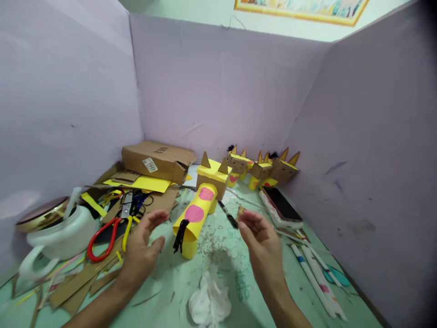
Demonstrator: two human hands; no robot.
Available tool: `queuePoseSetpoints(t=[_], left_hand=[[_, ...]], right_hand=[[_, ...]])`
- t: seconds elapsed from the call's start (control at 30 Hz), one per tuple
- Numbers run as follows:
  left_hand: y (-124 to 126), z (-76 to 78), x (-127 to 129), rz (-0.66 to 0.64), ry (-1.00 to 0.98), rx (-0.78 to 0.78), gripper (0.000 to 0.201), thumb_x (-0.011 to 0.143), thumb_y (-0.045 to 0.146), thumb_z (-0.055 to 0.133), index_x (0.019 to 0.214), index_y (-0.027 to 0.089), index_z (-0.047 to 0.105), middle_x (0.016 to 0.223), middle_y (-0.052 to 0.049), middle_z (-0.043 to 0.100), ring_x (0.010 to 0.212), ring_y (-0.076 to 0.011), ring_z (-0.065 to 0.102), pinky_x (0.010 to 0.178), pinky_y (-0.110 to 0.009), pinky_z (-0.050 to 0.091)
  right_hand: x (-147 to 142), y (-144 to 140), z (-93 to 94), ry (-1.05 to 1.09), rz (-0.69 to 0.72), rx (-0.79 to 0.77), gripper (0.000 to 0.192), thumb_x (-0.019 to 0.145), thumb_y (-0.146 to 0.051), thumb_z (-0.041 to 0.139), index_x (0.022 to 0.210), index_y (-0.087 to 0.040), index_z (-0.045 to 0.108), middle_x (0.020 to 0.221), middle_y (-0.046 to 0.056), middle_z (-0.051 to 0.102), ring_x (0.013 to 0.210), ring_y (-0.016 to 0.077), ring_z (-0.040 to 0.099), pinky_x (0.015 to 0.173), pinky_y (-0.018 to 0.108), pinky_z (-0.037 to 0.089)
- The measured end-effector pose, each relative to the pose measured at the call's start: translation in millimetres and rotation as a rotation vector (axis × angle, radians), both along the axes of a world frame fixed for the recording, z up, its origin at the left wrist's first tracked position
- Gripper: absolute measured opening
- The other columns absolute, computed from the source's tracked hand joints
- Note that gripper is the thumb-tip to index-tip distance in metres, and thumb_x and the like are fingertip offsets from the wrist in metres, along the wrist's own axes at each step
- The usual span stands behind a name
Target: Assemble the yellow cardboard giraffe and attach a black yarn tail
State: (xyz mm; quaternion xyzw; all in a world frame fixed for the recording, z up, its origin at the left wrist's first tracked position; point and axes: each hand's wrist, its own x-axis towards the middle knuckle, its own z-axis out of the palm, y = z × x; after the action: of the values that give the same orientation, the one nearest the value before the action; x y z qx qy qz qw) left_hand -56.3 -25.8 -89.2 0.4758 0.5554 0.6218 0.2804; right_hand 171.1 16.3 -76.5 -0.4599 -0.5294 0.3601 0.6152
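My left hand (143, 248) hovers over the table with fingers spread, holding nothing, just left of a yellow paper animal (201, 205) with pink spots, a cardboard head with pointed ears and a black tail. My right hand (261, 239) is raised to the right of it, fingers curled together; a small brownish scrap seems pinched at the fingertips, too small to be sure. A black pen (228, 215) lies between the animal and my right hand.
Several similar cardboard animals (262, 169) stand at the back. Left: cardboard box (157, 160), scissors (109, 234), cardboard scraps, white kettle (58, 239). Right: phone (282, 206), markers (316, 273). Crumpled tissue (210, 303) in front. Purple partition walls surround the table.
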Motion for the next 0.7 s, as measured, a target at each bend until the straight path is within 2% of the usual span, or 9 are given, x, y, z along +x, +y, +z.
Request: queuePoseSetpoints(t=[0.07, 0.17, 0.23, 0.3, 0.37, 0.47, 0.57, 0.7], left_hand=[[-6.3, 14.1, -6.3, 0.125, 0.009, 0.066, 0.027, 0.069, 0.024, 0.062, 0.095, 0.02, 0.056, 0.091, -0.003, 0.063, 0.088, -0.0193, 0.059, 0.081, -0.03, 0.047], [-24.1, 31.6, -10.3, 0.141, 0.116, 0.097, 0.013, 0.076, 0.032, 0.057, 0.084, 0.022, 0.06, 0.066, 0.002, 0.059, 0.066, -0.0143, 0.056, 0.06, -0.022, 0.045], [-34.0, 37.3, -12.2, 0.135, 0.203, 0.082, 0.015, 0.077, 0.035, 0.055, 0.078, 0.022, 0.062, 0.061, 0.003, 0.057, 0.061, -0.014, 0.055, 0.057, -0.022, 0.044], [-35.2, 38.4, -15.5, 0.151, 0.253, 0.015, 0.018, 0.076, 0.037, 0.055, 0.078, 0.021, 0.063, 0.066, 0.001, 0.062, 0.066, -0.0161, 0.058, 0.062, -0.023, 0.046], [-26.3, 36.4, -19.8, 0.13, 0.277, -0.086, 0.02, 0.072, 0.035, 0.057, 0.083, 0.02, 0.063, 0.078, -0.002, 0.067, 0.075, -0.0193, 0.061, 0.068, -0.026, 0.048], [-4.7, 29.4, -22.1, -0.094, 0.356, -0.219, 0.031, 0.062, 0.02, 0.056, 0.092, 0.019, 0.064, 0.084, -0.004, 0.068, 0.073, -0.0196, 0.061, 0.065, -0.027, 0.049], [8.1, 19.0, -15.3, -0.349, 0.36, -0.249, 0.042, 0.054, 0.012, 0.054, 0.094, 0.02, 0.065, 0.068, 0.001, 0.065, 0.059, -0.016, 0.057, 0.056, -0.024, 0.048], [10.1, 3.3, -0.4, -0.483, 0.242, -0.252, 0.036, 0.051, 0.013, 0.062, 0.086, 0.018, 0.063, 0.077, -0.001, 0.067, 0.07, -0.019, 0.06, 0.061, -0.026, 0.049]], right_hand=[[0.0, -17.6, 17.5, -0.129, -0.029, 0.06, 0.015, 0.076, -0.032, 0.058, 0.086, -0.021, 0.061, 0.085, 0.005, 0.065, 0.083, 0.0209, 0.06, 0.076, 0.036, 0.047], [-5.0, -43.6, 37.2, -0.291, -0.008, 0.192, 0.017, 0.08, -0.031, 0.054, 0.07, -0.021, 0.063, 0.072, 0.002, 0.064, 0.072, 0.0184, 0.059, 0.065, 0.028, 0.046], [-9.3, -53.7, 40.7, -0.336, 0.048, 0.215, 0.017, 0.081, -0.029, 0.054, 0.069, -0.021, 0.063, 0.07, 0.001, 0.064, 0.069, 0.0173, 0.059, 0.063, 0.027, 0.046], [-12.2, -51.6, 34.2, -0.33, 0.083, 0.141, 0.012, 0.079, -0.03, 0.054, 0.079, -0.022, 0.063, 0.078, 0.002, 0.066, 0.075, 0.0184, 0.061, 0.068, 0.028, 0.048], [-13.1, -34.5, 19.5, -0.282, 0.083, 0.011, 0.019, 0.078, -0.032, 0.054, 0.092, -0.022, 0.06, 0.093, 0.006, 0.065, 0.086, 0.0214, 0.061, 0.075, 0.034, 0.049], [-13.6, 11.3, -7.5, -0.247, 0.026, -0.121, 0.037, 0.065, -0.027, 0.061, 0.1, -0.02, 0.054, 0.109, 0.011, 0.06, 0.095, 0.0264, 0.059, 0.078, 0.043, 0.048], [-20.2, 57.7, -26.8, -0.243, 0.059, -0.129, 0.047, 0.056, -0.019, 0.064, 0.102, -0.02, 0.053, 0.113, 0.012, 0.059, 0.096, 0.027, 0.058, 0.08, 0.043, 0.047], [-39.6, 91.5, -38.1, -0.23, 0.124, -0.102, 0.052, 0.05, -0.018, 0.068, 0.1, -0.02, 0.055, 0.104, 0.008, 0.064, 0.096, 0.0263, 0.058, 0.082, 0.04, 0.046]])
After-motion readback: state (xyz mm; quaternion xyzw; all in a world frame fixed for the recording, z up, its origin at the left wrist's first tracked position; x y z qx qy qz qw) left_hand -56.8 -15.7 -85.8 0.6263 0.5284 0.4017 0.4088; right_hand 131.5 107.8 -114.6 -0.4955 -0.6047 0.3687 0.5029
